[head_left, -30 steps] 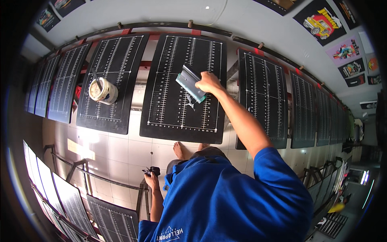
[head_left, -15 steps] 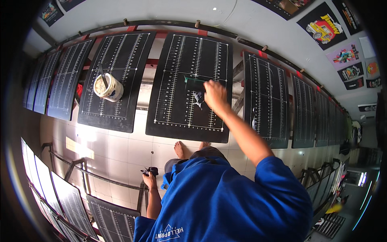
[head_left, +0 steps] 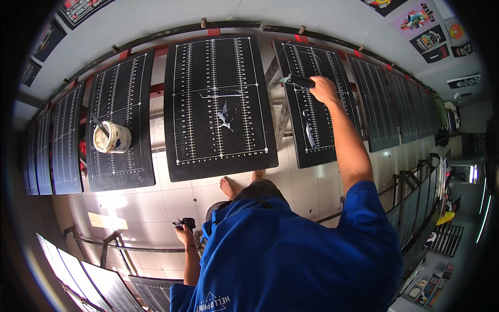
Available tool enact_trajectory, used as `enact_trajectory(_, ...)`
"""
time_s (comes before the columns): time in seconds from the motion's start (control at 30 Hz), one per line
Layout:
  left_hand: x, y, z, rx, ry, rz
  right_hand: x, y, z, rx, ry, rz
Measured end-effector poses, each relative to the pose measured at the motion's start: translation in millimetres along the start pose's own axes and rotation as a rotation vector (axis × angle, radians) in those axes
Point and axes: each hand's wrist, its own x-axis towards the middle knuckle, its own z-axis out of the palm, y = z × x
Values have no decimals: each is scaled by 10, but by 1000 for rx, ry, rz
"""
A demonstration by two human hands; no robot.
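My right hand (head_left: 325, 89) is closed around the dark handle of a squeegee (head_left: 299, 81), its pale-smeared blade edge pointing left. It is over the upper part of the black printing board (head_left: 325, 127) on the right, marked with white ruler lines. A whitish paste streak (head_left: 309, 130) lies on that board's lower left. Another pale smear (head_left: 224, 117) and a thin line of paste mark the middle board (head_left: 200, 138). Low on the left, beside my leg, my left hand (head_left: 185, 236) grips a small black object (head_left: 186, 223) of unclear kind.
A white tub (head_left: 118, 136) of pale paste, with a dark stirring stick (head_left: 99, 124) in it, stands on the left board (head_left: 125, 174). More boards line the curved metal rail (head_left: 171, 28) on both sides. Behind me is another rack of boards (head_left: 101, 278). Prints (head_left: 413, 18) hang on the wall.
My right hand has moved right with the squeegee, from the middle board to the right-hand one. My view has shifted right too. The left hand still grips the black object.
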Motion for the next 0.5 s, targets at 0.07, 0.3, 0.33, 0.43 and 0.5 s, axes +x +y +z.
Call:
enact_trajectory(0.07, 21, -21, -2, 55, -17, 11, -220, 209, 182, 63, 14, 68)
enact_trajectory(0.3, 356, 259, -23, 67, -71, 57, -1679, 450, 337, 196, 142, -107)
enact_trajectory(0.33, 356, 374, 45, 53, -75, 94, -1911, 507, 352, 193, 139, -97)
enact_trajectory(0.43, 415, 432, 242, 171, -49, 101, -2311, 673, 396, 198, 85, -128)
enact_trajectory(0.5, 364, 631, 391, 75, -81, 130, -2451, 770, 314, 164, 43, -166)
